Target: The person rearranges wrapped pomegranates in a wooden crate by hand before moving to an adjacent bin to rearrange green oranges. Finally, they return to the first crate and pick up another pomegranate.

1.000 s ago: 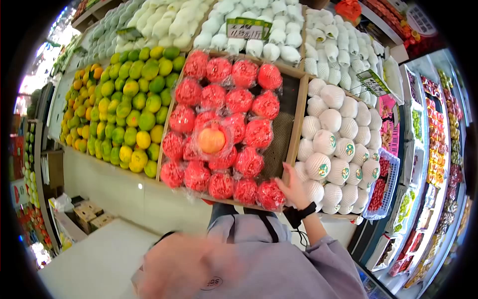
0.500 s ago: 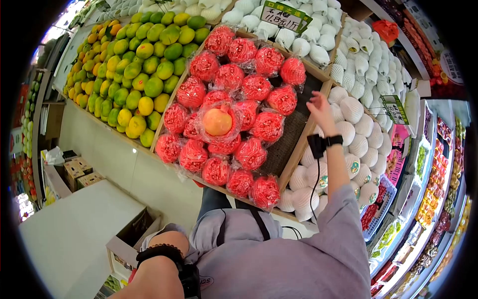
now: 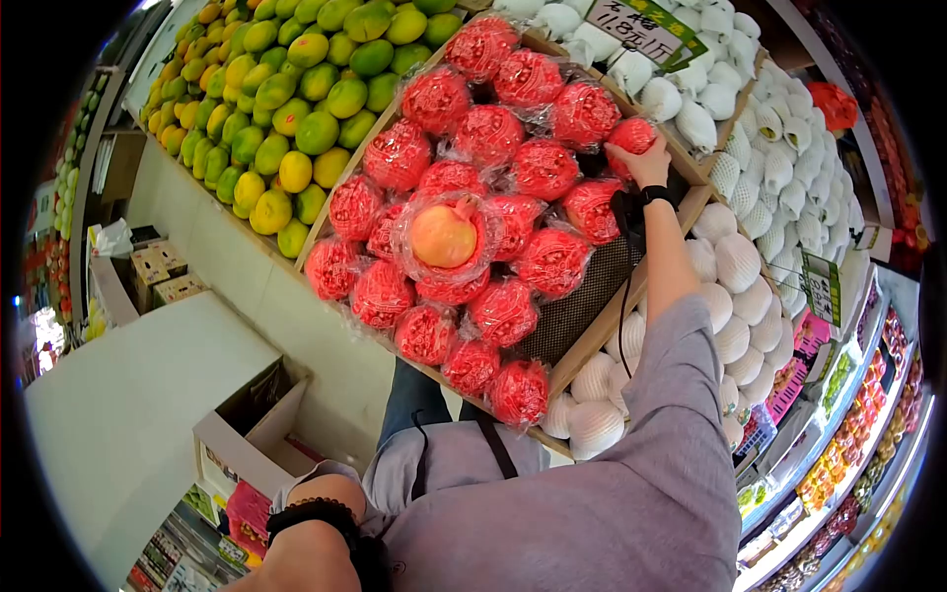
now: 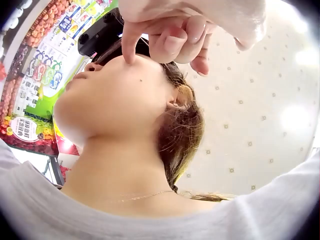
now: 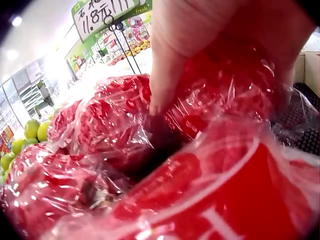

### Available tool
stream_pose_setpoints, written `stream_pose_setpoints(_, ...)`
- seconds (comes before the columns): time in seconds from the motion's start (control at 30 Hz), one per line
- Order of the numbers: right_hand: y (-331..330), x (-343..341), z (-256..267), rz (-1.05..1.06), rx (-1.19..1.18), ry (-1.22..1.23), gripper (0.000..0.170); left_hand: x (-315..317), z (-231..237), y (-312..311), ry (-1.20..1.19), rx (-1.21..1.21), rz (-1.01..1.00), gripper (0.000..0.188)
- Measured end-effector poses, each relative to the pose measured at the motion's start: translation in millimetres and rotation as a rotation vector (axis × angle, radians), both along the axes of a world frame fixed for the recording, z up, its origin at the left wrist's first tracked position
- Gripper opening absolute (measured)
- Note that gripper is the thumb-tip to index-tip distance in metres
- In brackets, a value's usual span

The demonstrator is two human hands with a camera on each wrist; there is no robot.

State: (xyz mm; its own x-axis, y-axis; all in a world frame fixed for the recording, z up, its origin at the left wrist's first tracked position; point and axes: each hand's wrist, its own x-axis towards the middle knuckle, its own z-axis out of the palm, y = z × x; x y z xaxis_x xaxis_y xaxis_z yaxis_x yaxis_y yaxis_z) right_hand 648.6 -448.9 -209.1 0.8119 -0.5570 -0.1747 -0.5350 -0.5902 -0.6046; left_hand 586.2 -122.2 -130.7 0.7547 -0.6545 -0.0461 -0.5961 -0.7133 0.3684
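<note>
At the top right corner of a wooden display bin (image 3: 691, 163), my right hand (image 3: 649, 164) grips a pomegranate (image 3: 631, 135) in red netting and clear film. In the right wrist view the thumb lies along the near side of this wrapped pomegranate (image 5: 225, 82), other fingers mostly hidden behind it. Similar wrapped pomegranates (image 3: 490, 135) fill much of the bin, and one with its yellow-pink skin showing (image 3: 443, 236) sits on top. My left hand (image 4: 195, 25) is raised by the face, a fingertip at the cheek and the other fingers loosely bent, holding nothing.
Green and yellow citrus (image 3: 317, 130) are piled left of the bin. White net-wrapped fruit (image 3: 738, 261) lies to the right, more behind. A price sign (image 3: 641, 30) stands at the bin's back edge. A white counter (image 3: 128, 395) and an open carton (image 3: 252, 424) are at lower left.
My right hand has moved from the bin's right edge up to the far corner and taken hold of a wrapped pomegranate. The left hand has risen out of the head view. The head view has turned.
</note>
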Motion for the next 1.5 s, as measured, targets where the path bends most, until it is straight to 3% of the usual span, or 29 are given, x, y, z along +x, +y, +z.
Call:
stream_pose_setpoints(0.13,-9.0,-2.3,-2.1,-0.044,0.026,-0.069,0.107,11.5,-27.8,6.3,0.502,-0.399,-0.083,0.074)
stream_pose_setpoints(0.27,-27.1,-7.7,-28.5,-0.169,0.199,-0.243,0.104,-0.5,-44.0,-19.2,0.408,-0.127,-0.031,0.082)
stream_pose_setpoints(0.33,-43.3,-9.4,-45.4,-0.254,0.396,-0.313,0.102,-8.1,-30.3,-23.6,0.34,-0.076,-0.004,0.066)
stream_pose_setpoints(0.4,-60.7,-13.9,-58.5,-0.337,0.678,-0.367,0.094,-12.9,11.1,-13.9,0.307,-0.18,0.041,0.051)
stream_pose_setpoints(0.5,-70.8,-41.1,-52.7,-0.363,1.223,-0.562,0.082,-41.7,141.5,36.5,0.454,-0.892,0.078,0.032)
stream_pose_setpoints(0.57,-53.9,-69.7,-13.0,-0.314,1.545,-0.697,0.075,-83.2,216.0,75.4,0.676,-1.532,-0.087,0.026)
stream_pose_setpoints(0.6,-40.2,-87.1,10.4,-0.287,1.602,-0.741,0.072,-98.7,234.7,84.5,0.802,-1.78,-0.19,0.026)
stream_pose_setpoints(0.63,-26.4,-104.5,33.8,-0.258,1.661,-0.782,0.069,-107.4,233.9,84.1,0.892,-1.814,-0.125,0.03)
stream_pose_setpoints(0.67,-13.3,-121.4,50.9,-0.234,1.64,-0.804,0.067,-112.1,216.0,80.4,0.94,-1.772,-0.026,0.028)
stream_pose_setpoints(0.73,24.9,-157.3,92.7,-0.154,1.574,-0.818,0.065,-112.4,184.3,74.4,1.015,-1.407,0.162,0.036)
stream_pose_setpoints(0.8,63.5,-200.8,129.4,-0.099,1.535,-0.714,0.062,-103.1,160.6,61.4,1.085,-1.014,0.199,0.049)
stream_pose_setpoints(0.87,97.5,-238.0,146.7,-0.119,1.49,-0.587,0.056,-108.9,151.4,46.4,1.223,-0.975,0.181,0.06)
stream_pose_setpoints(0.93,151.8,-255.8,181.3,-0.207,1.361,-0.625,0.053,-117.2,148.4,44.0,1.357,-1.035,0.221,0.065)
stream_pose_setpoints(0.97,172.6,-261.9,194.8,-0.196,1.326,-0.603,0.06,-120.5,147.1,43.7,1.418,-1.06,0.239,0.066)
stream_pose_setpoints(1.07,221.8,-274.9,229.8,0.008,0.966,-0.408,0.073,-131.9,142.0,56.8,1.546,-1.131,0.333,0.063)
stream_pose_setpoints(1.17,263.0,-279.5,253.7,0.231,0.399,-0.492,0.058,-138.6,123.1,79.0,1.689,-1.334,0.318,0.06)
stream_pose_setpoints(1.23,286.4,-279.1,272.8,0.218,0.337,-0.477,0.052,-143.3,131.8,99.8,1.724,-1.405,0.222,0.056)
stream_pose_setpoints(1.4,324.5,-280.9,306.3,0.321,-0.084,-0.526,0.049,-148.4,160.3,128.1,1.681,-1.449,0.146,0.057)
stream_pose_setpoints(1.5,334.9,-282.2,291.1,0.4,0.13,-0.743,0.044,-154.6,169.3,137.5,1.577,-1.385,0.068,0.065)
